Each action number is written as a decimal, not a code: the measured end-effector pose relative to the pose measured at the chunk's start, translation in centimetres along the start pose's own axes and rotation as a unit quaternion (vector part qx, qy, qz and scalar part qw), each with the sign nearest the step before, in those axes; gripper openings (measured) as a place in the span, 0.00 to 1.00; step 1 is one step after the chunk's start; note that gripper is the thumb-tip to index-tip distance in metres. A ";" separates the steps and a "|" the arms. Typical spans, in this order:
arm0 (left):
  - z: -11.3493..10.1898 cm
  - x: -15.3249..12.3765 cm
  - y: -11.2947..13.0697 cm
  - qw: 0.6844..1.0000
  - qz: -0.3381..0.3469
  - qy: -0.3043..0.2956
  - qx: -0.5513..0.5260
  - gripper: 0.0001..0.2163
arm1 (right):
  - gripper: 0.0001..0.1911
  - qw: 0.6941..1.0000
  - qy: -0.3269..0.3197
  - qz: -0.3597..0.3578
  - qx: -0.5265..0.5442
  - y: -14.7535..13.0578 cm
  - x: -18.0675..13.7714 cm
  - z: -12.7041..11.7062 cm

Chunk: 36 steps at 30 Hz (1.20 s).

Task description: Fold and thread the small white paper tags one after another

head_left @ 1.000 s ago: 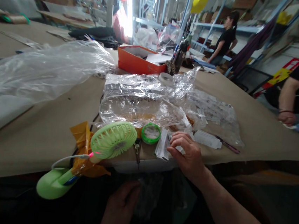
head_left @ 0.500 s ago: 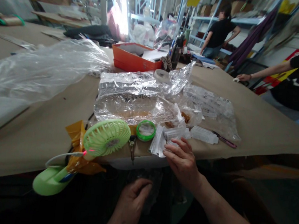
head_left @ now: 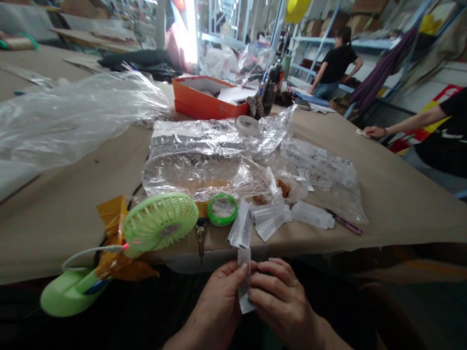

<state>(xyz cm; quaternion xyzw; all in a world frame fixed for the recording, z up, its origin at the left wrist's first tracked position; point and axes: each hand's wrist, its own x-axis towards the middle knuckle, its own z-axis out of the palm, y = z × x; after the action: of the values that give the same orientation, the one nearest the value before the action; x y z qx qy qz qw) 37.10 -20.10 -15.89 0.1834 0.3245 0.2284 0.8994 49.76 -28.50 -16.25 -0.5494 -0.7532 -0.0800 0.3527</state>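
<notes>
Just below the table's front edge, my left hand (head_left: 221,300) pinches a narrow white label (head_left: 243,280), its thumb lying on the label's face. My right hand (head_left: 281,298) is closed at the label's right side, fingers curled against it; its thumb is mostly hidden. Past my fingertips, a stack of white printed labels (head_left: 241,225) lies at the table edge. More labels (head_left: 269,217) are fanned out beside it, and another stack of labels (head_left: 313,214) lies to the right. A green-rimmed round dish (head_left: 222,210) sits left of the stacks.
A green fan (head_left: 161,223) with orange tape stands at the left edge, near a small pointed metal tool (head_left: 200,238). Clear plastic bags (head_left: 205,167) spread behind the labels, before an orange box (head_left: 207,106). A pink-handled tool (head_left: 348,224) lies right. Another person's hand (head_left: 373,132) rests on the far table edge.
My right hand has come back from the label stacks toward my left hand. A narrow label is now between my hands, and the middle labels are spread differently.
</notes>
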 end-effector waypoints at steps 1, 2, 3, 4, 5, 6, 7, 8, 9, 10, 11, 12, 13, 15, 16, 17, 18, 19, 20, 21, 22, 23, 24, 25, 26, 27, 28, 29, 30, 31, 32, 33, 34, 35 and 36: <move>-0.1 0.1 0.0 1.000 -0.007 0.008 0.018 0.10 | 0.11 1.000 0.001 0.013 -0.007 0.5 0.2 -0.2; -0.2 0.1 0.0 0.999 -0.016 0.022 0.040 0.09 | 0.14 0.999 0.001 0.032 -0.023 1.2 0.4 -0.4; -0.2 0.1 -0.1 0.997 -0.025 0.041 0.065 0.09 | 0.16 0.997 -0.003 0.054 -0.047 2.0 0.7 -0.6; -0.3 0.0 -0.1 0.994 -0.035 0.060 0.089 0.09 | 0.17 0.994 -0.012 0.078 -0.078 2.8 1.0 -0.7; -0.4 -0.1 -0.2 0.990 -0.044 0.077 0.109 0.09 | 0.17 0.989 -0.024 0.099 -0.111 3.6 1.2 -0.8; -0.4 -0.3 -0.3 0.987 -0.049 0.089 0.123 0.09 | 0.16 0.983 -0.036 0.113 -0.142 4.2 1.4 -0.7; -0.5 -0.4 -0.3 0.986 -0.053 0.092 0.130 0.09 | 0.15 0.978 -0.044 0.120 -0.165 4.8 1.4 -0.7; -0.5 -0.5 -0.4 0.986 -0.054 0.090 0.133 0.09 | 0.14 0.976 -0.045 0.118 -0.177 5.2 1.4 -0.5; -0.6 -0.6 -0.4 0.986 -0.056 0.084 0.133 0.10 | 0.13 0.976 -0.039 0.113 -0.180 5.5 1.3 -0.4; -0.6 -0.7 -0.5 0.987 -0.057 0.077 0.132 0.10 | 0.12 0.978 -0.026 0.107 -0.175 5.8 1.1 -0.3; -0.6 -0.8 -0.5 0.987 -0.057 0.073 0.131 0.10 | 0.11 0.982 -0.010 0.103 -0.161 6.0 0.9 -0.1; -0.6 -0.9 -0.5 0.987 -0.058 0.070 0.130 0.09 | 0.10 0.985 0.007 0.103 -0.137 6.2 0.8 -0.1; -0.6 -0.9 -0.5 0.987 -0.062 0.072 0.130 0.09 | 0.09 0.988 0.025 0.107 -0.109 6.4 0.6 -0.1; -0.6 -0.8 -0.4 0.986 -0.068 0.080 0.128 0.08 | 0.08 0.990 0.057 0.120 -0.057 6.6 0.4 -0.2; -0.5 -0.8 -0.4 0.986 -0.070 0.084 0.126 0.08 | 0.07 0.989 0.070 0.127 -0.040 6.6 0.4 -0.4; -0.5 -0.8 -0.3 0.986 -0.073 0.085 0.122 0.07 | 0.07 0.988 0.081 0.132 -0.028 6.4 0.3 -0.6; -0.4 -0.7 -0.3 0.986 -0.077 0.085 0.118 0.07 | 0.06 0.987 0.088 0.132 -0.016 6.0 0.3 -0.7; -0.4 -0.7 -0.2 0.987 -0.080 0.082 0.110 0.07 | 0.06 0.988 0.090 0.124 0.001 5.4 0.2 -0.9; -0.3 -0.7 -0.2 0.989 -0.084 0.074 0.100 0.07 | 0.06 0.991 0.083 0.105 0.024 4.7 0.2 -0.9; -0.3 -0.6 -0.2 0.991 -0.085 0.063 0.086 0.07 | 0.06 0.993 0.068 0.078 0.051 3.9 0.1 -0.9; -0.2 -0.6 -0.2 0.993 -0.082 0.048 0.068 0.07 | 0.06 0.995 0.045 0.046 0.074 3.1 -0.1 -0.9; -0.2 -0.6 -0.3 0.995 -0.075 0.036 0.049 0.06 | 0.05 0.996 0.018 0.014 0.088 2.2 -0.2 -0.7; -0.2 -0.6 -0.3 0.997 -0.066 0.028 0.031 0.05 | 0.05 0.996 -0.009 -0.014 0.093 1.5 -0.4 -0.6; -0.3 -0.6 -0.4 0.998 -0.058 0.025 0.014 0.04 | 0.05 0.995 -0.031 -0.035 0.091 0.8 -0.5 -0.3; -0.3 -0.6 -0.5 0.998 -0.053 0.025 0.000 0.03 | 0.05 0.994 -0.048 -0.050 0.084 0.4 -0.7 -0.1; -0.4 -0.6 -0.5 0.998 -0.050 0.026 -0.012 0.02 | 0.06 0.994 -0.060 -0.059 0.076 0.1 -0.9 0.1; -0.5 -0.6 -0.6 0.998 -0.050 0.026 -0.020 0.03 | 0.06 0.993 -0.068 -0.065 0.069 -0.1 -1.0 0.2; -0.6 -0.6 -0.7 0.998 -0.051 0.022 -0.024 0.03 | 0.07 0.993 -0.073 -0.067 0.064 -0.1 -1.2 0.4; -0.7 -0.7 -0.8 0.998 -0.054 0.017 -0.024 0.04 | 0.07 0.993 -0.076 -0.067 0.062 -0.1 -1.3 0.5; -0.7 -0.7 -0.8 0.998 -0.056 0.012 -0.022 0.04 | 0.07 0.993 -0.077 -0.066 0.061 0.0 -1.4 0.6; -0.8 -0.7 -0.9 0.998 -0.057 0.008 -0.018 0.05 | 0.07 0.993 -0.076 -0.067 0.063 0.0 -1.4 0.6; -0.8 -0.7 -0.9 0.998 -0.058 0.006 -0.014 0.06 | 0.07 0.993 -0.076 -0.068 0.064 0.0 -1.4 0.6; -0.8 -0.7 -1.0 0.998 -0.058 0.007 -0.012 0.06 | 0.07 0.992 -0.078 -0.069 0.065 -0.1 -1.3 0.6; -0.8 -0.6 -1.0 0.998 -0.056 0.008 -0.011 0.07 | 0.08 0.992 -0.080 -0.070 0.064 -0.3 -1.3 0.6; -0.8 -0.6 -1.1 0.998 -0.053 0.012 -0.010 0.08 | 0.08 0.992 -0.083 -0.071 0.062 -0.6 -1.2 0.5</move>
<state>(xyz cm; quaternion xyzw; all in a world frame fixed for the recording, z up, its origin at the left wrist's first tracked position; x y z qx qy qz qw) 36.44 -21.19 -16.68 0.1543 0.3419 0.1854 0.9083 49.21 -29.35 -17.19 -0.4769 -0.8201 -0.0125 0.3160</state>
